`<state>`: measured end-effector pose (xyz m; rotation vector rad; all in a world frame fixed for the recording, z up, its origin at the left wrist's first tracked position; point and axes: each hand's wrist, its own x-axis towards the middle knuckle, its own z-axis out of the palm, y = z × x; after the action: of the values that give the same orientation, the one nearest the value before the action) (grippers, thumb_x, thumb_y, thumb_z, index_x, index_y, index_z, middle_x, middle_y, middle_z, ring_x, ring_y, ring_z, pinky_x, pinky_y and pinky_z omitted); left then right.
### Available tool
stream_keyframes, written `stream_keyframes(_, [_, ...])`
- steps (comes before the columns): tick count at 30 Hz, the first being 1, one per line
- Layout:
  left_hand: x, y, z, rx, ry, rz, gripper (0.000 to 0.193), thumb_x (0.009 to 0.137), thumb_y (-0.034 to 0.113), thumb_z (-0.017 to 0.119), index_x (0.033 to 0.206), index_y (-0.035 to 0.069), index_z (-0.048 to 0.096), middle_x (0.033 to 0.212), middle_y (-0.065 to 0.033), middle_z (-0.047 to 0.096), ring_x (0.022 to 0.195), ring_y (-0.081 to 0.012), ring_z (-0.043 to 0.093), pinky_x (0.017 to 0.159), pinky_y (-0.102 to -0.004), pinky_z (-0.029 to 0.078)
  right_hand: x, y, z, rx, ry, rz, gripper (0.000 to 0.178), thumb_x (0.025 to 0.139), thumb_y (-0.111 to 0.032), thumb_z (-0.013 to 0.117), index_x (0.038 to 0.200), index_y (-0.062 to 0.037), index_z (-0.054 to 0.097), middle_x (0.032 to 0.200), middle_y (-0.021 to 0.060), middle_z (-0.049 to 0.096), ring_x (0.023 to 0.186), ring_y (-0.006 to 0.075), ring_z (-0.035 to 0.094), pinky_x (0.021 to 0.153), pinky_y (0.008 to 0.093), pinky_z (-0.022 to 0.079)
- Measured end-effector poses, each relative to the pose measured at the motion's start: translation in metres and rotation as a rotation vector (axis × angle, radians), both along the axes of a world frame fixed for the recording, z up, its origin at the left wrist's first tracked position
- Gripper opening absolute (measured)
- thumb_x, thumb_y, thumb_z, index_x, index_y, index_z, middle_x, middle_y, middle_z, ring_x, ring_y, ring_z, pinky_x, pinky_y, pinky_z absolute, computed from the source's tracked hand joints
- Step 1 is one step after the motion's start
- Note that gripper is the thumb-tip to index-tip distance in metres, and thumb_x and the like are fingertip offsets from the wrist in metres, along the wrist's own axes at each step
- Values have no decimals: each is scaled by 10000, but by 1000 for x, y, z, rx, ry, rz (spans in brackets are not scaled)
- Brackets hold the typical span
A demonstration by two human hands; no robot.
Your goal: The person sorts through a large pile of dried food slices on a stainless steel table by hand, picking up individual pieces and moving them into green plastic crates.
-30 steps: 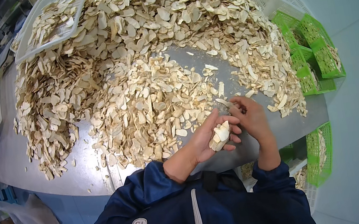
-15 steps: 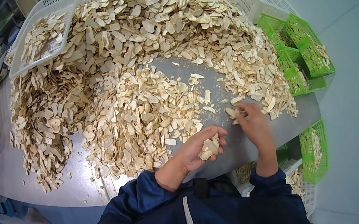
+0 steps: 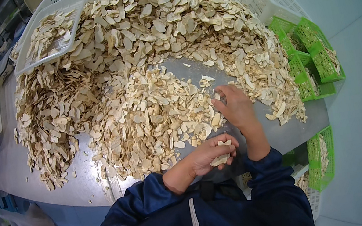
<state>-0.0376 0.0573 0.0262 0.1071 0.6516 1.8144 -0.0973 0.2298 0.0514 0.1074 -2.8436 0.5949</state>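
Note:
My left hand (image 3: 213, 155) is closed around a small stack of pale dried slices (image 3: 221, 154), low over the front edge of the metal table. My right hand (image 3: 236, 106) reaches past it to the right edge of the middle heap of dried slices (image 3: 145, 123). Its thumb and forefinger are curved but apart, close to a few slices; no slice shows clearly in its grasp. A pale slice (image 3: 215, 119) lies just left of that hand, and a broad one (image 3: 204, 131) sits nearer the left hand.
A large bank of slices (image 3: 139, 29) curves around the back and sides of the metal table (image 3: 17, 186). A white tray (image 3: 55, 52) with slices rests on it at the back left. Green baskets (image 3: 301, 77) stand at the right; another (image 3: 321, 161) is below.
My right hand has moved left and away from me, from the bare metal to the heap's edge. The slices it was touching are gone from there. My left hand still holds its stack.

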Motion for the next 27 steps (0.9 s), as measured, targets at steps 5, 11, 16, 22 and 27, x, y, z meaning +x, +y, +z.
stream_keyframes(5, [2, 4, -1, -22, 11, 25, 216, 983, 281, 615, 1092, 98, 588, 894, -29, 627, 686, -101, 621, 452, -203, 459, 4, 5, 5, -351, -157, -81, 363, 827, -105, 704, 1184, -69, 650, 920, 70, 644, 783, 153, 620, 738, 279, 522])
stream_keyframes(11, [-2, 1, 3, 39, -108, 132, 434, 1020, 505, 451, 1140, 111, 587, 949, -43, 649, 763, -151, 672, 477, -234, 513, 36, 23, 35, -681, -266, -81, 357, 864, -81, 684, 1215, -49, 631, 978, 69, 672, 825, 123, 635, 709, 261, 518])
stream_keyframes(16, [-4, 1, 0, -9, -195, 206, 471, 1036, 481, 407, 1187, 71, 583, 985, -78, 673, 841, -201, 703, 491, -263, 572, 41, 12, 44, -427, -282, 32, 302, 883, -142, 698, 1180, -95, 669, 1002, 48, 687, 936, 157, 647, 778, 268, 507])
stream_keyframes(22, [-4, 1, -2, 52, -155, 178, 387, 1047, 392, 425, 1071, 51, 606, 870, -85, 665, 662, -169, 655, 376, -216, 482, 37, 0, 12, -90, -117, 279, 216, 882, -190, 692, 1076, -94, 698, 1069, 89, 666, 954, 338, 629, 810, 393, 514])
stream_keyframes(27, [-3, -2, -7, 163, -236, 153, 352, 1027, 391, 455, 1018, 74, 608, 817, -53, 641, 604, -133, 606, 308, -188, 370, 27, 0, 9, -595, -357, -97, 241, 951, -145, 627, 1160, -32, 664, 1043, 60, 710, 905, 160, 661, 775, 297, 517])
